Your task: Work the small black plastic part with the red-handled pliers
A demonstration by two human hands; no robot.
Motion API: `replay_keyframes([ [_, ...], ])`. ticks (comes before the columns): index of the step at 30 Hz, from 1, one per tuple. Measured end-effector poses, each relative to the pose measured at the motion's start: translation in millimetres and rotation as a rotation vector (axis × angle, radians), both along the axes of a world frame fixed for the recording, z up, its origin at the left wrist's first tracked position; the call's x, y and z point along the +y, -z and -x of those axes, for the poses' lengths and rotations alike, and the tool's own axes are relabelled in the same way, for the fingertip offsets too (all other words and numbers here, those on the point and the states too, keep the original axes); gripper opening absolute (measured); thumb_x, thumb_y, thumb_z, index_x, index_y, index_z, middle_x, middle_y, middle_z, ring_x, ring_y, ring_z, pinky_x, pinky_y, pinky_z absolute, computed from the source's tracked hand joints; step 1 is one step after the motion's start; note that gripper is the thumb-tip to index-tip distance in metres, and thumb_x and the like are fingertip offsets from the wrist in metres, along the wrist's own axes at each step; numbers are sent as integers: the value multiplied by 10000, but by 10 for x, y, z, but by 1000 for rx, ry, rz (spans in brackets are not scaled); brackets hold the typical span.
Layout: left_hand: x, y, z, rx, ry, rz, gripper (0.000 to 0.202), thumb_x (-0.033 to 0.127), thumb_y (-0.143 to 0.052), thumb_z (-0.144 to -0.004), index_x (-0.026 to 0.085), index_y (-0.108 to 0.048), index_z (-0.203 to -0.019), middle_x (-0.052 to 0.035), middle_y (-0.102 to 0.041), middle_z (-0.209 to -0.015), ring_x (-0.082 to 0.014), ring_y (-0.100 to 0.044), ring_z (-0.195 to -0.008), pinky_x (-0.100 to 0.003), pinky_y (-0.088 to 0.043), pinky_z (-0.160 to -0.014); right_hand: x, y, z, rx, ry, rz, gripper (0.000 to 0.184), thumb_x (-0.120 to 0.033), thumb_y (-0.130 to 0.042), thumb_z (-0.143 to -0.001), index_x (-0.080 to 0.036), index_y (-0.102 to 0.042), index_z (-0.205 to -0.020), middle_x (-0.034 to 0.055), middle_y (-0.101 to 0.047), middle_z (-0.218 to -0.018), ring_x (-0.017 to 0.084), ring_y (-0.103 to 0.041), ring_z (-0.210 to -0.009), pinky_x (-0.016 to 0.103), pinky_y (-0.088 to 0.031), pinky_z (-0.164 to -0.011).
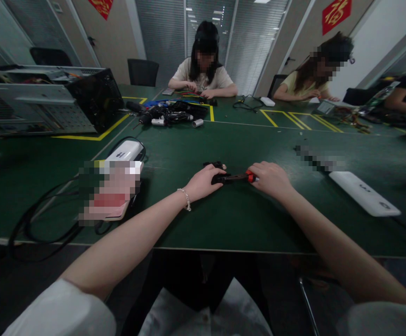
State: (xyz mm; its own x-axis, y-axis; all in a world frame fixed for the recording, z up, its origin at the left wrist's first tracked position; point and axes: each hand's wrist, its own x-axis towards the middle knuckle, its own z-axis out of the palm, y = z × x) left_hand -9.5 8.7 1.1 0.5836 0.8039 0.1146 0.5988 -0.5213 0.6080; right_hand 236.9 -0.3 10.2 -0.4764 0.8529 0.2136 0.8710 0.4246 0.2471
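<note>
My right hand (271,178) is closed around the red handles of a pair of pliers (237,177), whose dark jaws point left. At the jaw tips is a small black part (219,179), pinched by my left hand (203,183); the fingers cover much of it, so its kind is unclear. The jaws meet or overlap the part; I cannot tell whether they grip it. Just beyond my left fingers lies another small dark piece (215,164) with a pale end, partly hidden.
To the left are a phone (115,191), a white power bank (125,151) and looped black cables (27,224). Another white power bank (364,192) lies right. Farther back sit an open computer case (48,100) and a tangle of cables (171,112). Several people work across the table.
</note>
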Motion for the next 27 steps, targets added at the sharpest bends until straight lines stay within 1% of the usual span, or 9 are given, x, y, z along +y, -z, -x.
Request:
replay_keyframes([
  [3,-1,-11,-5,11,-3,14,390,235,-598,-824,190,-560,-1210,-83,-530,-1185,-220,-572,-1017,-362,-488,-859,13,14,-8,-5,6,0,197,-222,-517,-759,-151,-632,-903,80,-650,-869,204,-542,-766,309,-384,-665],
  [7,6,5,-7,3,0,-26,388,220,-607,-819,183,-567,-1203,-81,-536,-1179,-218,-565,-1031,-364,-467,-903,22,29,-14,-27,0,-17,200,-214,-520,-748,-155,-634,-901,78,-652,-870,206,-543,-767,306,-377,-663],
  [16,5,26,-3,5,-11,-29,396,230,-609,-817,189,-564,-1208,-76,-536,-1161,-211,-571,-999,-349,-484,-861,15,11,-13,-21,2,-6,199,-207,-529,-748,-144,-636,-903,85,-651,-868,213,-541,-771,313,-374,-663],
  [27,-4,-12,-5,17,-8,-17,396,222,-608,-818,181,-565,-1209,-80,-536,-1169,-213,-568,-1009,-348,-478,-869,18,30,-18,-16,-11,-29,187,-195,-527,-739,-149,-632,-886,85,-647,-850,204,-536,-753,304,-368,-654],
])
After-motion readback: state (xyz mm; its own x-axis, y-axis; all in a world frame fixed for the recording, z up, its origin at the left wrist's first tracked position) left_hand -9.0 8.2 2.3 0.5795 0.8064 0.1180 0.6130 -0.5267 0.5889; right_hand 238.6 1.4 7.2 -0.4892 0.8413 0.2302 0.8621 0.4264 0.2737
